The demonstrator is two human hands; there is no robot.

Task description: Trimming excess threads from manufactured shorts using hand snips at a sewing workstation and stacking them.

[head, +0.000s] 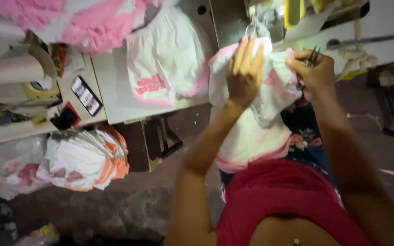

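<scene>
1. Here the left hand [244, 75] lies flat on a white garment with pink trim [256, 123], fingers stretched upward and pressing the cloth rather than closed around it.
2. Just to its right, the right hand [314, 75] is closed on the same garment's gathered pink edge, and thin metal snips [313, 55] stick up from between its fingers.
3. The garment hangs down from both hands over the person's lap, its pink hem well below the grip.
4. Above the hands, the cloth's top edge reaches the sewing machine [270, 18]; whether it sits under the needle I cannot tell.
5. Left of the left hand, a second white and pink garment [165, 59] lies on the grey table [110, 91].
6. Further left and lower, a stack of folded white and orange pieces [87, 159] rests beside clear plastic bags [5, 173] holding more cloth.
</scene>
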